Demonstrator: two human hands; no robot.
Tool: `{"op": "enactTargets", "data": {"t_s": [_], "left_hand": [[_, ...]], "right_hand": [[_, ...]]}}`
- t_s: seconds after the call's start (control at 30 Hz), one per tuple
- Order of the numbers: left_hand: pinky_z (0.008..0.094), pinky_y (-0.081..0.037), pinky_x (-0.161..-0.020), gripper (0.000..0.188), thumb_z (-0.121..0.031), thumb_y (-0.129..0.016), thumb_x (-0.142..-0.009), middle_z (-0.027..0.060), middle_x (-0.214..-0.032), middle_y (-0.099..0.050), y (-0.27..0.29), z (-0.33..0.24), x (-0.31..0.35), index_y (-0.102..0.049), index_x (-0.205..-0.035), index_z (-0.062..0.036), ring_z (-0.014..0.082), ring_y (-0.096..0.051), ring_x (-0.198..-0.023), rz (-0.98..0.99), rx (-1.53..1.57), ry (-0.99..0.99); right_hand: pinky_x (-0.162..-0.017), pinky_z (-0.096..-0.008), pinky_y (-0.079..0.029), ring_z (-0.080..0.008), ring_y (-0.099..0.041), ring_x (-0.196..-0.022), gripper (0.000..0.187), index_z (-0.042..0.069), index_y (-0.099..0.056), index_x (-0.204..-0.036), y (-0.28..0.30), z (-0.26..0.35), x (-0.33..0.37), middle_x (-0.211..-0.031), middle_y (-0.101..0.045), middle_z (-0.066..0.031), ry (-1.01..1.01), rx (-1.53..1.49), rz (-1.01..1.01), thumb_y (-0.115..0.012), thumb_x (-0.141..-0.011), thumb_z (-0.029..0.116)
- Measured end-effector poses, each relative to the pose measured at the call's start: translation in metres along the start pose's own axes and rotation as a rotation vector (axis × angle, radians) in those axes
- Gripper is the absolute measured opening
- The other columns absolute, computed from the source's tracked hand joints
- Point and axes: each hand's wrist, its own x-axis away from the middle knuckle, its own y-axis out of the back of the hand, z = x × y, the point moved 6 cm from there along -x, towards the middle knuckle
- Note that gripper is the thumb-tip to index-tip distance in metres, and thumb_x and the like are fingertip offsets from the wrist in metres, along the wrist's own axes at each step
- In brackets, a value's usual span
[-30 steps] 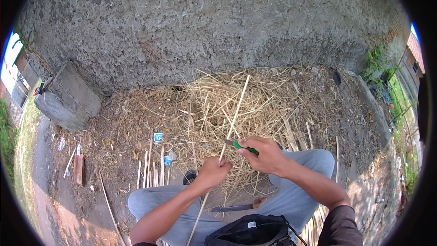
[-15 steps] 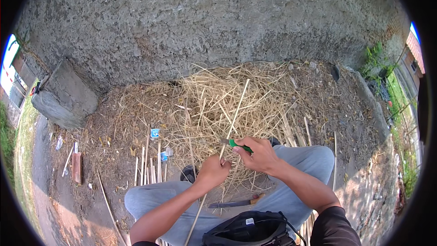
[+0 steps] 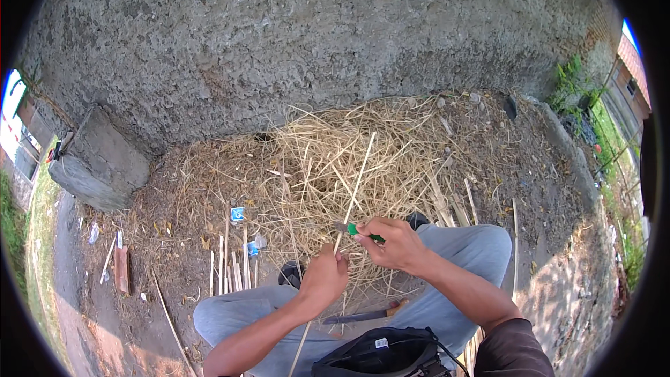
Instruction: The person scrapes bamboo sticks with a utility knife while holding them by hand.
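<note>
The person sits on the ground w/ knees apart, grey trousers, both forearms come from the lower edge. The left hand [image 3: 324, 276] is closed around a long thin bamboo strip [image 3: 357, 181], fingers pressed together on it, approx. at its middle part. The strip goes up and a bit right from this hand, over the straw pile [image 3: 335, 160], and its lower end passes down between the legs toward the bottom edge. The right hand [image 3: 398, 244] is just beside the left one, a bit higher, and pinches a small knife w/ green handle [image 3: 363, 232]; the blade end touches the strip just above the left hand. Whether the blade is inside the strip, I cannot tell.

The straw pile lies in front of the knees, against the foot of the rough grey wall [image 3: 314, 35]. Left of the left knee some short cut sticks [image 3: 234, 265] stand in a row on the dirt. A bigger knife w/ dark blade [image 3: 363, 315] lies on the ground between the legs. A black bag [image 3: 380, 356] is on the lap at the bottom edge. A concrete block [image 3: 98, 164] stands at the left side
</note>
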Motion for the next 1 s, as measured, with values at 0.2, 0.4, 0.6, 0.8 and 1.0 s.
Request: {"op": "enactTargets", "data": {"t_s": [0.2, 0.4, 0.6, 0.8, 1.0], "left_hand": [[0.0534, -0.050, -0.069, 0.024, -0.016, -0.052, -0.095, 0.0306, -0.076, -0.064, 0.001, -0.004, 0.006, -0.050, -0.100, 0.0070, 0.0487, -0.065, -0.075, 0.029, 0.034, 0.011], [0.0440, -0.048, -0.063, 0.022, -0.017, -0.059, -0.094, 0.0204, -0.072, -0.061, -0.011, 0.017, -0.006, -0.051, -0.094, 0.0036, 0.0364, -0.063, -0.066, -0.004, 0.049, 0.008], [0.0530, -0.049, -0.074, 0.025, -0.018, -0.054, -0.094, 0.0317, -0.084, -0.064, -0.006, 0.010, -0.014, -0.050, -0.099, 0.0068, 0.0485, -0.065, -0.083, 0.005, 0.006, 0.072], [0.0537, -0.049, -0.073, 0.024, -0.017, -0.054, -0.094, 0.0321, -0.083, -0.064, -0.006, 0.011, -0.013, -0.050, -0.098, 0.0064, 0.0488, -0.065, -0.083, 0.014, 0.028, 0.085], [0.0448, -0.049, -0.066, 0.019, -0.015, -0.057, -0.092, 0.0216, -0.076, -0.063, -0.008, 0.015, -0.014, -0.051, -0.092, 0.0035, 0.0381, -0.066, -0.071, -0.023, -0.016, 0.051]], "right_hand": [[-0.049, -0.0347, -0.053, -0.0270, -0.067, -0.061, 0.014, 0.004, -0.065, -0.082, -0.001, 0.010, 0.002, -0.078, -0.068, -0.0081, 0.011, 0.200, 0.030, -0.075, -0.082, 0.014], [-0.049, -0.0378, -0.052, -0.0300, -0.067, -0.061, 0.018, 0.007, -0.063, -0.097, -0.017, 0.001, 0.005, -0.087, -0.067, -0.0093, 0.051, 0.389, 0.196, -0.067, -0.089, 0.023], [-0.049, -0.0404, -0.053, -0.0325, -0.067, -0.063, 0.025, 0.004, -0.056, -0.112, -0.022, -0.006, 0.009, -0.089, -0.067, -0.0145, -0.006, 0.445, 0.199, -0.058, -0.095, 0.023], [-0.044, -0.0410, -0.050, -0.0323, -0.067, -0.059, 0.032, 0.002, -0.054, -0.118, -0.022, -0.002, 0.008, -0.075, -0.066, -0.0151, -0.029, 0.451, 0.220, -0.051, -0.100, 0.028], [-0.044, -0.0419, -0.048, -0.0340, -0.065, -0.057, 0.033, 0.007, -0.055, -0.123, -0.018, 0.001, 0.007, -0.078, -0.067, -0.0149, -0.048, 0.275, 0.191, -0.055, -0.098, 0.028]]}}
